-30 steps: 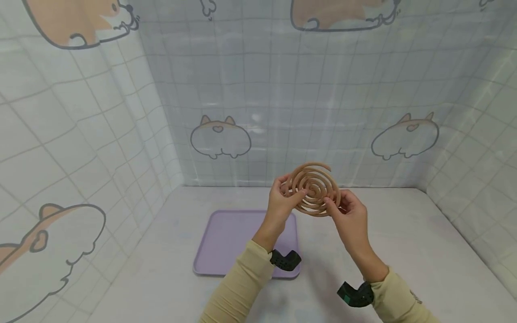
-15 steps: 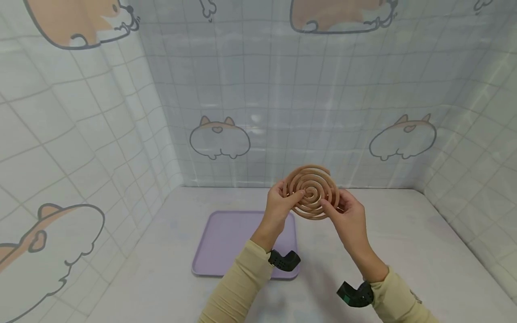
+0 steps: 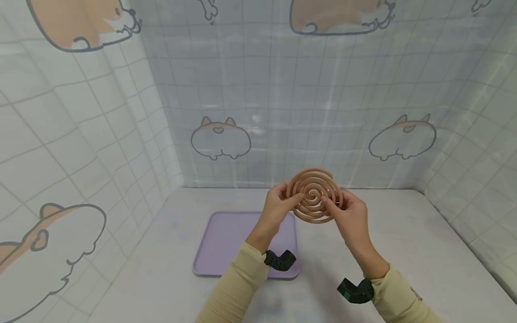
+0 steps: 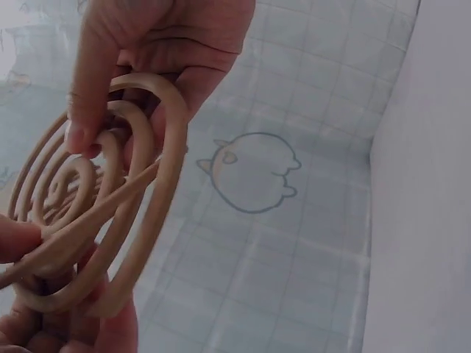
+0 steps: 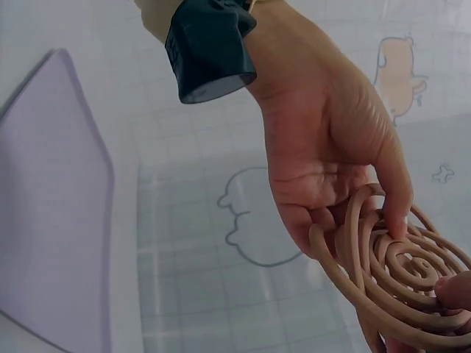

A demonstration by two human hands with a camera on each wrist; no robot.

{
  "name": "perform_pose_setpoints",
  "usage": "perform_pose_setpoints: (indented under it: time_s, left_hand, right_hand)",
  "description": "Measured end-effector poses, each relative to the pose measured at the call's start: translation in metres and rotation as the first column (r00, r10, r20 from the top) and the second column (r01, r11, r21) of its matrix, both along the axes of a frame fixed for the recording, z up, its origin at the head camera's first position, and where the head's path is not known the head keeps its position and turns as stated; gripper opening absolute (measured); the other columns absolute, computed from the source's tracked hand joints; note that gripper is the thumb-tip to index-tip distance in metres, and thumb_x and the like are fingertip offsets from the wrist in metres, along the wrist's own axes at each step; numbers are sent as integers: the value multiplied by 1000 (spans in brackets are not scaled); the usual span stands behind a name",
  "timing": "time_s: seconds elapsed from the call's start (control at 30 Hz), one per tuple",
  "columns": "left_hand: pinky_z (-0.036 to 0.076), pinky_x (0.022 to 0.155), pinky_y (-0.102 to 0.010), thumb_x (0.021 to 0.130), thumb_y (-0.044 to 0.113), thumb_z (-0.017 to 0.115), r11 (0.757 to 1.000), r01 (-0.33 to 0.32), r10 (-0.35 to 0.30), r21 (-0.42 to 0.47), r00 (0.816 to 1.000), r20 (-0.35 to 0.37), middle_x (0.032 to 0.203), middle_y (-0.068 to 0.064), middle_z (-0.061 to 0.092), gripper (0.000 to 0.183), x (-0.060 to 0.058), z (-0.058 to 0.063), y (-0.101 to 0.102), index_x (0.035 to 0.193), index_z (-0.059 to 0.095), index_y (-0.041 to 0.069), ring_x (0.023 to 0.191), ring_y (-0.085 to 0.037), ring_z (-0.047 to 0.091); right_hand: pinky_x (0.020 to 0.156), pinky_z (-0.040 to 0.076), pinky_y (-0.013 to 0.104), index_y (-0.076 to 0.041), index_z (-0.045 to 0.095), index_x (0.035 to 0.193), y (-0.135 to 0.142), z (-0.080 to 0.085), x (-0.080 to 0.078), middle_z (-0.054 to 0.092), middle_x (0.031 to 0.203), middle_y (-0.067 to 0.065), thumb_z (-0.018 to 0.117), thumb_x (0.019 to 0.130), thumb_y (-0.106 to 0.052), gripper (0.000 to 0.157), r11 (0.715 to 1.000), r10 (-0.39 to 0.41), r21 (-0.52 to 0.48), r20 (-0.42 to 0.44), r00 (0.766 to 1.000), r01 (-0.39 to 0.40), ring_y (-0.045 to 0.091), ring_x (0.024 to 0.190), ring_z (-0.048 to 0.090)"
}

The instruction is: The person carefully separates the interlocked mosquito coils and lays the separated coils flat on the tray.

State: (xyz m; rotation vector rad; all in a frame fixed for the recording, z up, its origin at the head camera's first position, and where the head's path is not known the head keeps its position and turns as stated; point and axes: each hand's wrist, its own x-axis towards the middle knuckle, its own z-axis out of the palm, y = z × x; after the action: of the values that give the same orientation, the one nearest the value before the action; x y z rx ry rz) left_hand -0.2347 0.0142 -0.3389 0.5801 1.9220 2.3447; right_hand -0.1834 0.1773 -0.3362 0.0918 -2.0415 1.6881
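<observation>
A light-brown mosquito coil (image 3: 312,194) is held up between both hands above the table, its flat spiral facing the head camera. My left hand (image 3: 278,207) pinches its left side, thumb on the near face and fingers behind. On the opposite side my right hand (image 3: 350,217) grips it the same way, thumb close to the spiral's middle. In the left wrist view, strands of the coil (image 4: 174,140) cross and stand apart in layers. The right wrist view shows the right thumb (image 5: 397,209) pressing on the rings; the fingers behind are partly hidden.
A lilac tray (image 3: 226,242) lies on the white table (image 3: 404,251), left of and below the hands, partly covered by the left forearm. Tile-patterned sheets with cartoon dogs (image 3: 220,140) enclose the back and sides. Each wrist wears a black device (image 3: 357,291).
The coil has come slightly lower and its outer rings look closer together, with the loose top end nearer the spiral. Both hands keep their grip, the thumbs shifting slightly.
</observation>
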Motion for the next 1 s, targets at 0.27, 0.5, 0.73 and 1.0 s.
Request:
perform_pose_setpoints:
  time_s: [0.27, 0.5, 0.73, 1.0]
  left_hand:
    - [49, 64, -21, 83, 4, 65, 997, -42, 43, -68, 999, 19, 85, -5, 61, 28, 0, -2, -1, 108, 60, -8, 76, -10, 58]
    - [51, 72, -25, 93, 22, 55, 995, 82, -84, 52, 995, 44, 95, -5, 63, 38, -2, -3, -5, 117, 55, -7, 81, -10, 62]
    - [49, 68, -25, 101, 28, 34, 949, 178, -218, 261, 966, 137, 96, -1, 62, 38, -13, -8, -3, 120, 48, -2, 77, -11, 62]
    - [42, 72, -27, 99, 24, 43, 926, 252, -303, 282, 941, 154, 86, 3, 56, 17, -26, -24, 7, 100, 57, 15, 79, -10, 51]
  right_hand:
    - [50, 48, 21, 6, 61, 91, -1, 4, 1, 58, 64, 11, 67, 84, -8, 18, 1000, -14, 20, 25, 1000, 14, 8, 56, 58]
    - [54, 52, 24, 8, 59, 94, 0, 1, -4, 63, 70, 11, 64, 87, -9, 19, 995, 27, -95, -51, 998, -32, 11, 59, 63]
    - [60, 53, 23, 7, 53, 100, 3, 3, -4, 68, 76, 3, 60, 90, -13, 23, 938, 188, -286, -50, 981, -195, 12, 63, 66]
    - [64, 53, 23, 5, 50, 102, -2, 3, -4, 68, 78, 3, 59, 90, -12, 23, 862, 306, -419, -21, 952, -286, 11, 67, 66]
